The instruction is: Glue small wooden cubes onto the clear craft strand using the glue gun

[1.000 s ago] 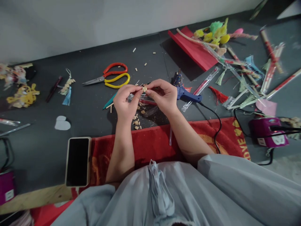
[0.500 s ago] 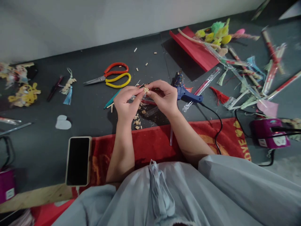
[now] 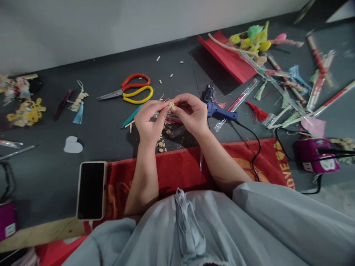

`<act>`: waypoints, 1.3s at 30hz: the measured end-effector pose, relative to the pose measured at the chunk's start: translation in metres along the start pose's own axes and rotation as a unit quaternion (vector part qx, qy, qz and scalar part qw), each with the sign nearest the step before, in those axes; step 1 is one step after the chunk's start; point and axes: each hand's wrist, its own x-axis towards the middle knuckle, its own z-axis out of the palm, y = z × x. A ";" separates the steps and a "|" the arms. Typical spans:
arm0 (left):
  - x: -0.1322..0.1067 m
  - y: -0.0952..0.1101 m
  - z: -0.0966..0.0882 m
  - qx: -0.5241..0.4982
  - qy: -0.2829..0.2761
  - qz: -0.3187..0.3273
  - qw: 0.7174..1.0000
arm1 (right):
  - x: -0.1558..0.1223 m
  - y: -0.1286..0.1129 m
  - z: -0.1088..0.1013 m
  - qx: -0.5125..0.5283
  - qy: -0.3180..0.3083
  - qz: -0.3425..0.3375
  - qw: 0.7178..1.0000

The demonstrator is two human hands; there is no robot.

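Observation:
Between the fingertips of both hands is a small cream-coloured cluster (image 3: 171, 105), shaped a bit like a flower; its exact make is too small to tell. My left hand (image 3: 149, 120) pinches it from the left with thumb and forefinger. From the right, my right hand (image 3: 192, 114) grips it the same way. Small cut wooden bits (image 3: 161, 144) lie on the table just below the hands. A blue glue gun (image 3: 222, 111) rests close to the right of my right hand. Behind the left hand is a teal pen-like tool (image 3: 131, 117), partly covered.
Scissors (image 3: 137, 88) with red and yellow handles lie at the back left. A phone (image 3: 92, 190) sits beside a red towel (image 3: 177, 168) along the front. Red paper (image 3: 229, 57), tassels and wrapped sticks fill the right. A cable (image 3: 253, 140) crosses the towel to a purple box (image 3: 316, 155).
The whole view has shifted very slightly. Both hands keep their pinch on the small cluster, which looks turned a little; nothing else has moved.

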 end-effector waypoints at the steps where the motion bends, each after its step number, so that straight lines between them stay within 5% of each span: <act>1: 0.000 0.001 0.000 -0.001 -0.001 -0.005 1.000 | 0.000 0.001 0.000 0.006 0.003 0.005 1.000; 20: 0.001 0.001 -0.003 0.074 -0.025 -0.004 0.997 | 0.000 -0.002 -0.002 -0.039 -0.011 -0.015 0.999; 39: 0.001 0.003 -0.002 0.039 -0.024 -0.015 0.999 | 0.001 0.004 -0.003 -0.006 -0.009 0.012 1.000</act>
